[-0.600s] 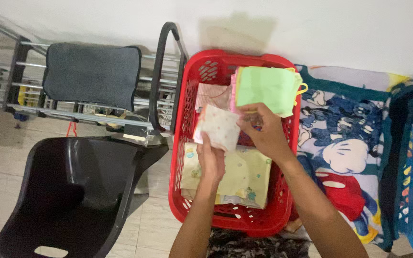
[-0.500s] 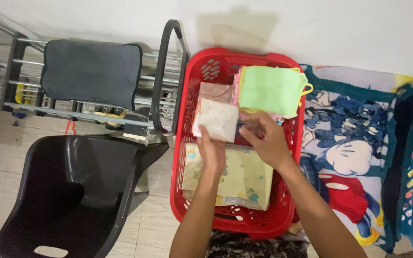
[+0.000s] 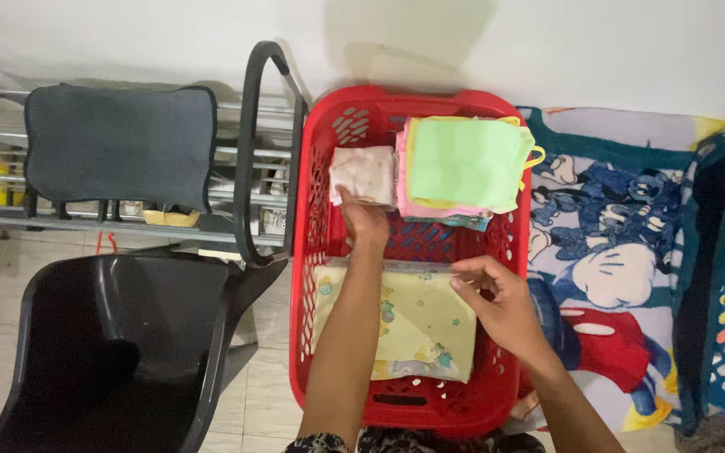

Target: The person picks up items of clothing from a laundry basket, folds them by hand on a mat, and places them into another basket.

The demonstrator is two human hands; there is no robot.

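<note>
Bare forearms; dark patterned garment (image 3: 430, 440) at the bottom edge.

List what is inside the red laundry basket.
Red basket: small spotted cloth under the left hand, green-topped folded stack, yellow printed cloth. Lower layers are hidden.

No packages, labels, signs or screens
</note>
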